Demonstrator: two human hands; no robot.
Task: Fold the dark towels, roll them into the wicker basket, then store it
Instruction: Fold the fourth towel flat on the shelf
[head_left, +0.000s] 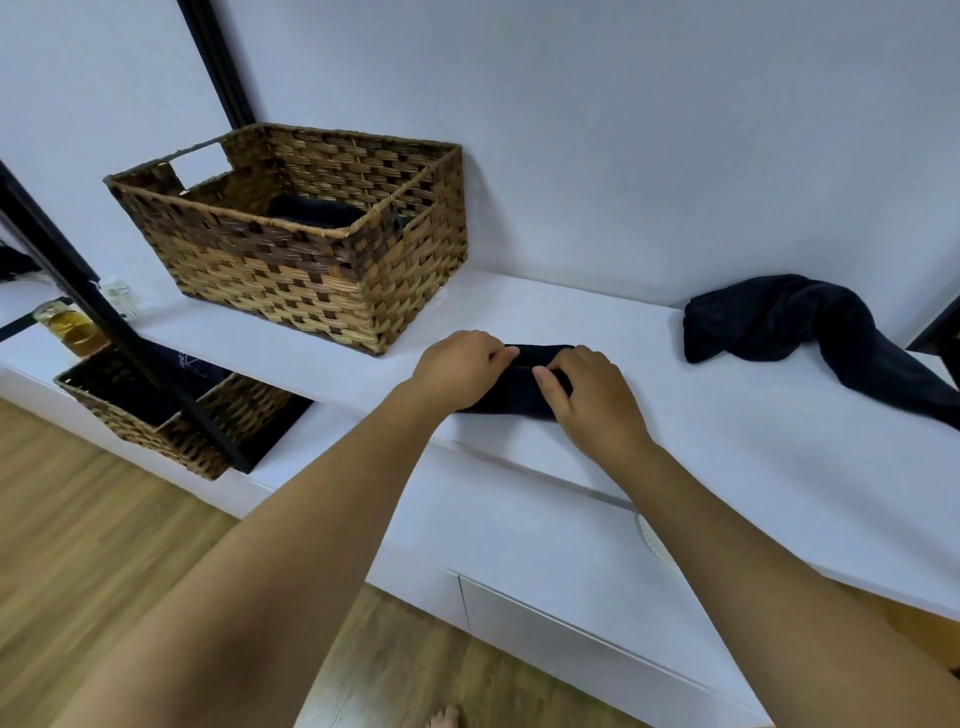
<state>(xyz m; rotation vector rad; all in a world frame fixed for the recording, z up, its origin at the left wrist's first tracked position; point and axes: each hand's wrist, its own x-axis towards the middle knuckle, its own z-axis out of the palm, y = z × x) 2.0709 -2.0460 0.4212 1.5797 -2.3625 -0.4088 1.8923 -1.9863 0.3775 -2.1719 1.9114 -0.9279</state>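
1. Both your hands are down on the folded dark towel (524, 382) near the front edge of the white shelf top (649, 410). Your left hand (460, 369) grips its left end with the fingers curled over the top, and your right hand (592, 400) grips the right part, with the fingertips pressed into the cloth.
2. That towel lies as a narrow, compact band running left to right between your hands; most of it is hidden under them, so you cannot tell how far it is rolled.
3. Below the front edge, a white drawer front (571, 639) and the wooden floor (93, 530) show between your forearms, with the toes of a foot (444, 719) at the very bottom.
4. To the lower left, in an open compartment under the shelf top, a second wicker basket (150, 415) sits behind a black slanted frame bar (119, 332); a bottle of amber liquid (72, 327) stands near the far-left edge.
5. Farther back on the left part of the shelf top stands the wicker basket (311, 260), just beside your left hand but not touching it. Its back corner is close to the wall.
6. Inside that basket, a rolled dark towel (311, 210) lies against the right-hand end.
7. Toward the right rear corner, against the wall, an unfolded dark towel (810, 327) lies crumpled, with one end trailing toward the right edge, well apart from your hands.
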